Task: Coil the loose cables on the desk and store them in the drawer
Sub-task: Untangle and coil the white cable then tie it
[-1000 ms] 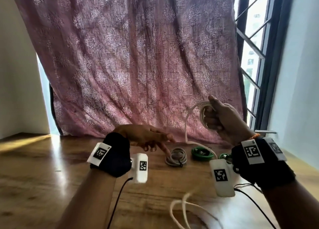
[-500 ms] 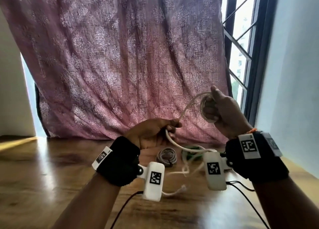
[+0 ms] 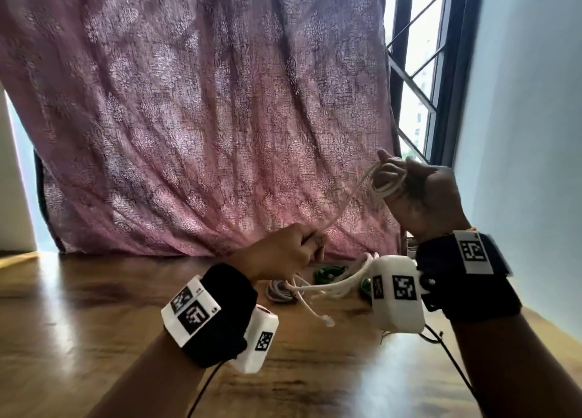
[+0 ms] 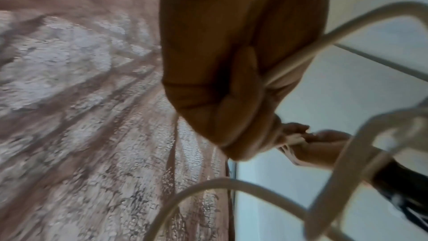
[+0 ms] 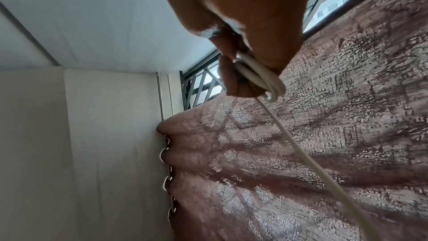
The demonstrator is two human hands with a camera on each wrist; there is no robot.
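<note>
Your right hand (image 3: 419,194) is raised in front of the pink curtain (image 3: 195,118), its fingers curled round the few loops of the white cable (image 3: 346,203) wound so far. From those loops the cable runs down in one slanting strand to your left hand (image 3: 283,253), which is closed round it just above the wooden desk (image 3: 78,316). Below that fist the slack hangs in a few loose bends, and the free end with its small clear plug (image 3: 329,320) dangles close to the desk top.

To wind well from here, let the strand slide through your left fist rather than clamping it hard, so each turn lays on with light, even tension. Match every new loop to the ones your right hand already holds, and pin each with the thumb before starting the next. Watch the hanging bends: they lie close together and could likely knot if you pull fast. A grey coil (image 3: 278,291) and a green coil (image 3: 327,272) already lie on the desk beyond your left hand; the drawer is not in view
</note>
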